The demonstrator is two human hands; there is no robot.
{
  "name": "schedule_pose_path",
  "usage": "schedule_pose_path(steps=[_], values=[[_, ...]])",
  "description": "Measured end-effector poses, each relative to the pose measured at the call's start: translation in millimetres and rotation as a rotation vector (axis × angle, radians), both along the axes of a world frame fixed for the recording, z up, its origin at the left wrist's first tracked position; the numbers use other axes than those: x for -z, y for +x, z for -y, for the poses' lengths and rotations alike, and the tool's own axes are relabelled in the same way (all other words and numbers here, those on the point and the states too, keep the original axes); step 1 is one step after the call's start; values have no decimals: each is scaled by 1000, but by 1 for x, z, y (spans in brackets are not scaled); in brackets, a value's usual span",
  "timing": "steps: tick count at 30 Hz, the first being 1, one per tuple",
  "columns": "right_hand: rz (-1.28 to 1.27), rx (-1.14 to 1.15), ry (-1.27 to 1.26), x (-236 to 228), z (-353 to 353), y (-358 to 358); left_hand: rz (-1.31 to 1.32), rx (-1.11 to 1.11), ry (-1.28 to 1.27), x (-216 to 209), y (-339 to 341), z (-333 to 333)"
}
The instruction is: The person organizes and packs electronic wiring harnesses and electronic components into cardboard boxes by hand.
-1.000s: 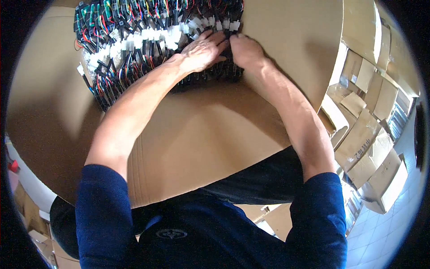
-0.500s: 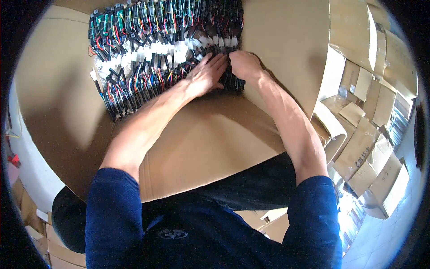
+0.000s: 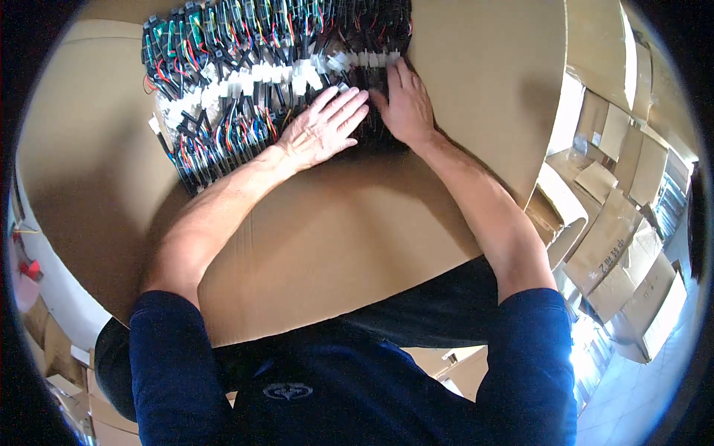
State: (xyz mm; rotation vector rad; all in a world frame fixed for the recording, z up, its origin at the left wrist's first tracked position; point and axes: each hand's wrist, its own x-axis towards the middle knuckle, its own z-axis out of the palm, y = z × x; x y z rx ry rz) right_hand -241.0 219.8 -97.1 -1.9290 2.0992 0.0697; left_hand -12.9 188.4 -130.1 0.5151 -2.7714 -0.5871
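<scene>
Inside a large cardboard box (image 3: 357, 223) stand two tightly packed rows of thin wired electronic assemblies (image 3: 223, 141), dark, some with green circuit boards. White plug connectors (image 3: 256, 74) and coloured wires fill the strip between the rows. My left hand (image 3: 323, 130) lies palm down over the nearer row, fingers stretched toward the right and slightly apart. Close beside it, at the right end of the rows, my right hand (image 3: 407, 104) reaches up with fingers extended, their tips at the last white connectors. Nothing shows in either hand. What lies beneath the palms is hidden.
The box's right wall (image 3: 483, 82) rises beside my right forearm, and its near flap (image 3: 327, 275) slopes toward my lap. Several flattened or opened cartons (image 3: 606, 230) are piled outside on the right. More cardboard (image 3: 63, 349) lies at the lower left.
My right hand has gone from curled to stretched out, its fingertips now farther up on the connectors. My left hand has shifted slightly left and nearer, with its fingers more spread.
</scene>
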Motion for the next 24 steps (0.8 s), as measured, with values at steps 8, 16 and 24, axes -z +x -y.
schedule_pose_path(steps=[8,16,24], values=[[82,-68,-16,41,-17,7,129,52,114,36,20,17],[85,-117,35,29,-13,19,261,107,39,14,39,14],[279,-181,222,-133,54,29,323,117,70,-5,70,38]])
